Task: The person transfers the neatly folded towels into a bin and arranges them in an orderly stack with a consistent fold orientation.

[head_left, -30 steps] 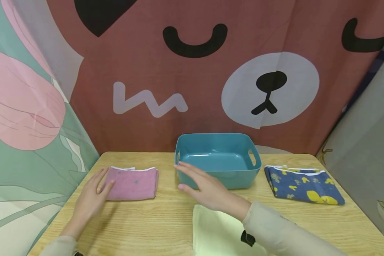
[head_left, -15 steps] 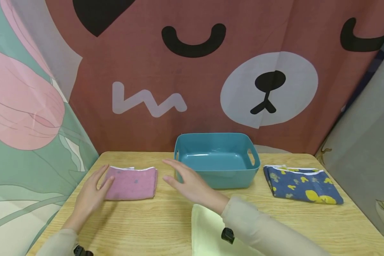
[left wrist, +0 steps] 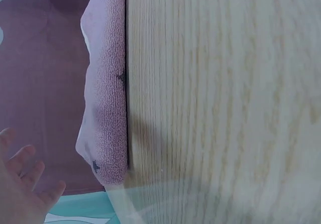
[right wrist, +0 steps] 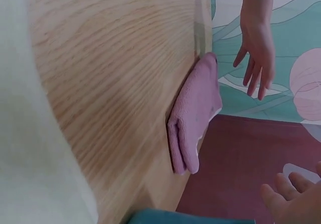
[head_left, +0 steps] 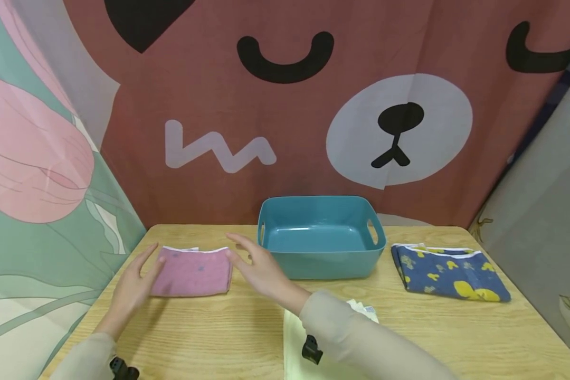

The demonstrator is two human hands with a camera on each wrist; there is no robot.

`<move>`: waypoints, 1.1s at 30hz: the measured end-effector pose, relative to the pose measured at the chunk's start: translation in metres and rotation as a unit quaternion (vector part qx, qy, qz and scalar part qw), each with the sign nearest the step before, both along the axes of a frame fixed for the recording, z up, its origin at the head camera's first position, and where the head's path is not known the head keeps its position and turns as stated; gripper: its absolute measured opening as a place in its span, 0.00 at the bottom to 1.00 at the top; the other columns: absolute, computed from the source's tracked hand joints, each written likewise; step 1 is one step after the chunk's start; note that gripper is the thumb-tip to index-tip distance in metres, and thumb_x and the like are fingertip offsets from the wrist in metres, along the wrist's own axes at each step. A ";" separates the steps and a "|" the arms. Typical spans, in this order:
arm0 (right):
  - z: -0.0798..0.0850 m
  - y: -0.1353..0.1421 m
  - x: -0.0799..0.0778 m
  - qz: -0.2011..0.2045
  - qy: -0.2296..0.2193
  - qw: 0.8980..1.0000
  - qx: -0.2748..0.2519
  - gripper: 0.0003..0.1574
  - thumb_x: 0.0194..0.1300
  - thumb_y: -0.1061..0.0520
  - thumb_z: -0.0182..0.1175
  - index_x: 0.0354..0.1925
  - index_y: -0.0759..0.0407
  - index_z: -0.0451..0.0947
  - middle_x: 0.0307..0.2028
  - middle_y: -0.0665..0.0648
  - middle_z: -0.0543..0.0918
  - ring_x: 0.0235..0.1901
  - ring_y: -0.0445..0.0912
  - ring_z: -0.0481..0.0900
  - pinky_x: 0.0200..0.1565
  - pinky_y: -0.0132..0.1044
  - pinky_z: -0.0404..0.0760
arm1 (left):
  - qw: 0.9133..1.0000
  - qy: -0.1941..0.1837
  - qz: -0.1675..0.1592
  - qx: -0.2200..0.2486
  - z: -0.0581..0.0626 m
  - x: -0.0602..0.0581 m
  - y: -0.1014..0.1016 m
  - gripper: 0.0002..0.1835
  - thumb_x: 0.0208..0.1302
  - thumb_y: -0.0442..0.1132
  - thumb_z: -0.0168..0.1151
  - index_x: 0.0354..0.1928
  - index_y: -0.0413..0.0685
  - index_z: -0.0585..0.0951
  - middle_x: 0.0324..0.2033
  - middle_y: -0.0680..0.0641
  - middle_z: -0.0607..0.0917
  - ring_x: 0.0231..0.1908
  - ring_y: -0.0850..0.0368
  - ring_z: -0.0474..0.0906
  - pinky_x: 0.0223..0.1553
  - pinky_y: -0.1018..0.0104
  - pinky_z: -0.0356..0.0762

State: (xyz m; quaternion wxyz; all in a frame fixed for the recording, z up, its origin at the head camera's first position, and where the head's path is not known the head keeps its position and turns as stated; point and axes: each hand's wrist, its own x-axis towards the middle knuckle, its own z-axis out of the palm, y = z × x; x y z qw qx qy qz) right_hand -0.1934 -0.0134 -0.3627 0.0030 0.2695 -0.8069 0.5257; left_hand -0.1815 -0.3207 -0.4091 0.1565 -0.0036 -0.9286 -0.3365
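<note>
A folded pink towel [head_left: 192,272] with white edging lies at the left of the table. My left hand [head_left: 134,285] hovers beside its left edge, fingers extended; the left wrist view shows those fingers [left wrist: 31,176] apart from the towel [left wrist: 108,93]. On the towel's other side, my right hand [head_left: 261,270] is held with fingers straight and thumb spread, the fingertips near the right corner. In the right wrist view, the towel [right wrist: 193,111] sits between the left hand [right wrist: 258,48] and the right hand [right wrist: 296,199], both holding nothing.
A teal basket [head_left: 328,265] with side handle holes stands at the table's back. To its right lies a folded blue towel [head_left: 448,274] with yellow shapes. A pale yellow cloth [head_left: 296,343] is partly under the right sleeve. Printed curtains [head_left: 218,195] enclose the wooden table [head_left: 209,338].
My right hand has moved left, from in front of the basket to the pink towel's right side. My left hand stays by the towel's left edge, and the towel lies as before.
</note>
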 end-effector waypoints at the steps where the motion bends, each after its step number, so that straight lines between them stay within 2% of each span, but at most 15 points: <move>1: -0.001 -0.003 -0.001 -0.001 -0.007 1.000 -0.010 0.29 0.76 0.41 0.50 0.71 0.43 0.67 0.68 0.46 0.70 0.63 0.46 0.71 0.62 0.50 0.71 | 1.000 -0.002 0.002 0.004 0.000 -0.001 0.000 0.33 0.77 0.54 0.47 0.75 0.44 0.60 0.69 0.29 0.62 0.67 0.26 0.55 0.62 0.30 0.54; 6: -0.008 -0.018 -0.004 -0.010 -0.031 0.998 -0.052 0.29 0.76 0.43 0.52 0.70 0.49 0.69 0.67 0.50 0.72 0.61 0.49 0.74 0.62 0.51 0.71 | 1.000 -0.017 0.008 0.013 0.000 -0.003 -0.003 0.34 0.77 0.56 0.45 0.75 0.43 0.59 0.70 0.28 0.61 0.67 0.26 0.55 0.62 0.30 0.56; 12: -0.015 -0.033 -0.008 -0.040 -0.038 0.997 -0.058 0.28 0.74 0.43 0.54 0.68 0.48 0.71 0.63 0.50 0.76 0.57 0.44 0.77 0.58 0.45 0.75 | 0.999 -0.026 0.018 0.027 0.001 -0.004 -0.005 0.36 0.76 0.58 0.45 0.75 0.42 0.60 0.70 0.30 0.61 0.67 0.27 0.58 0.60 0.32 0.60; 16: -0.020 -0.040 -0.010 -0.056 -0.048 0.996 -0.055 0.29 0.74 0.41 0.54 0.68 0.46 0.71 0.63 0.48 0.77 0.57 0.45 0.77 0.57 0.45 0.75 | 0.998 -0.042 0.026 0.038 0.001 -0.005 -0.005 0.36 0.76 0.59 0.45 0.76 0.43 0.58 0.71 0.32 0.62 0.53 0.32 0.76 0.55 0.37 0.67; 17: -0.021 -0.041 -0.010 -0.061 -0.049 0.995 -0.054 0.29 0.74 0.41 0.54 0.68 0.46 0.71 0.62 0.48 0.77 0.57 0.45 0.77 0.57 0.46 0.75 | 0.998 -0.046 0.028 0.041 0.001 -0.006 -0.005 0.37 0.76 0.59 0.45 0.76 0.44 0.58 0.71 0.32 0.62 0.48 0.33 0.79 0.54 0.39 0.68; 19: -0.025 -0.045 -0.012 -0.072 -0.051 0.995 -0.055 0.28 0.73 0.41 0.54 0.67 0.46 0.72 0.61 0.49 0.78 0.57 0.46 0.77 0.57 0.46 0.75 | 0.997 -0.052 0.028 0.049 -0.001 -0.008 -0.005 0.37 0.76 0.59 0.45 0.76 0.44 0.57 0.71 0.33 0.63 0.45 0.36 0.80 0.53 0.42 0.69; 22: -0.029 -0.050 -0.014 -0.092 -0.062 0.992 -0.059 0.28 0.73 0.40 0.55 0.66 0.47 0.73 0.59 0.52 0.80 0.56 0.47 0.79 0.57 0.46 0.75 | 0.996 -0.058 0.028 0.057 -0.003 -0.011 -0.006 0.37 0.76 0.59 0.46 0.76 0.44 0.57 0.71 0.33 0.63 0.54 0.34 0.75 0.56 0.41 0.67; 25: -0.035 -0.055 -0.017 -0.110 -0.077 0.989 -0.067 0.29 0.72 0.40 0.56 0.65 0.49 0.74 0.58 0.55 0.80 0.55 0.49 0.79 0.57 0.46 0.76 | 0.996 -0.065 0.027 0.054 -0.005 -0.013 -0.007 0.38 0.75 0.60 0.46 0.76 0.44 0.57 0.71 0.33 0.63 0.65 0.31 0.64 0.62 0.37 0.60; 29: -0.042 -0.062 -0.020 -0.126 -0.086 0.985 -0.083 0.28 0.72 0.42 0.57 0.64 0.53 0.75 0.57 0.59 0.81 0.54 0.52 0.79 0.56 0.47 0.76 | 0.996 -0.067 0.030 0.046 -0.007 -0.012 -0.011 0.38 0.75 0.60 0.47 0.76 0.43 0.57 0.69 0.31 0.64 0.69 0.30 0.55 0.64 0.33 0.54; 33: -0.049 -0.067 -0.025 -0.140 -0.097 0.982 -0.087 0.30 0.71 0.42 0.57 0.64 0.55 0.75 0.56 0.60 0.81 0.54 0.52 0.79 0.56 0.48 0.76 | 0.996 -0.073 0.033 0.048 -0.010 -0.011 -0.013 0.39 0.75 0.60 0.48 0.76 0.43 0.57 0.69 0.31 0.64 0.68 0.31 0.56 0.64 0.33 0.54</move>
